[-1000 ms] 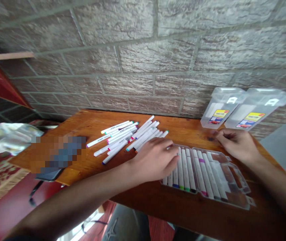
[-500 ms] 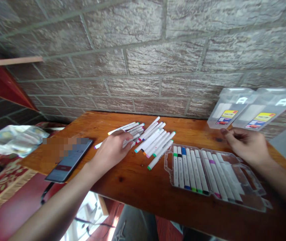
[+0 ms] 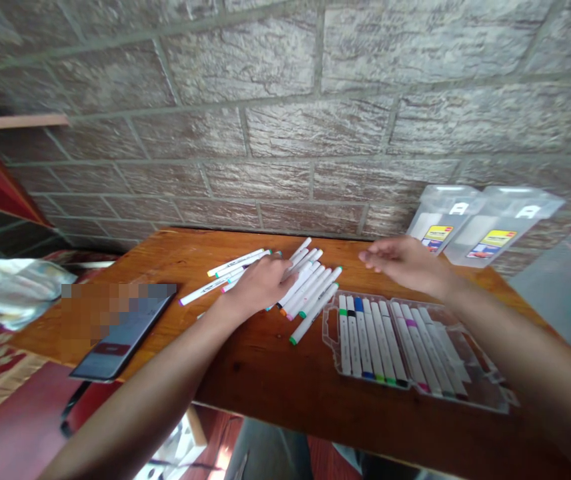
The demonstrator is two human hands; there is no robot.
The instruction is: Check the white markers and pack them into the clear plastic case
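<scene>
My left hand (image 3: 263,283) lies over the pile of white markers (image 3: 310,287), its fingers bent down among them. Its fingertips are partly hidden, so any grip on a marker does not show. The markers have coloured ends and lie loosely across each other. To their right, an open clear plastic case (image 3: 332,333) lies flat, with a row of markers (image 3: 373,340) in its left half and several more in its right half. Above the back of the case hovers my right hand (image 3: 400,263), open, its fingers stretched loosely to the left with nothing visible in them.
Two clear plastic containers (image 3: 498,227) with labels stand at the back right by the brick wall (image 3: 285,133). A phone (image 3: 125,340) with a cable lies at the left edge of the wooden table (image 3: 265,373). A shiny bag (image 3: 15,293) is further left.
My left hand moved from the case to the marker pile, then a little right across it. My right hand lifted from beside the containers and moved left. A green-ended marker now shows at the pile's right side.
</scene>
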